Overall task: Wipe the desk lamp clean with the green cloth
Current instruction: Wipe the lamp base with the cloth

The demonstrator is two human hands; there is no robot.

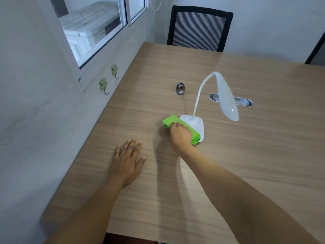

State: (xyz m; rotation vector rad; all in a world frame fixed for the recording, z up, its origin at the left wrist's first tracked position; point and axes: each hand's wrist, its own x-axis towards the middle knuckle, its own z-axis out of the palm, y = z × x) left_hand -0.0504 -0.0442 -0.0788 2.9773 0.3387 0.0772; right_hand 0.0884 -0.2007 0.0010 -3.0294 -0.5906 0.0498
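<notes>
One right hand (pixel 181 133) reaches forward with the arm outstretched, its grip curled down over the folded green cloth (pixel 171 121), which lies half on the desk lamp (pixel 195 125) base, half on the desk (pixel 263 155). One left hand (pixel 127 158) rests flat, fingers spread, holding nothing. Two green hooks (pixel 103 84) hang on the wall; one chair (pixel 199 29) stands beyond.

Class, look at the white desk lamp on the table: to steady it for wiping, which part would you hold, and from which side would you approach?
Probably the lower neck, just above the base. It is thin enough to pinch and rises near upright there. Come from the far-right side, since the right hand and green cloth cover the base's near-left edge. Avoid the drooping head, which overhangs on a bendy neck.
</notes>
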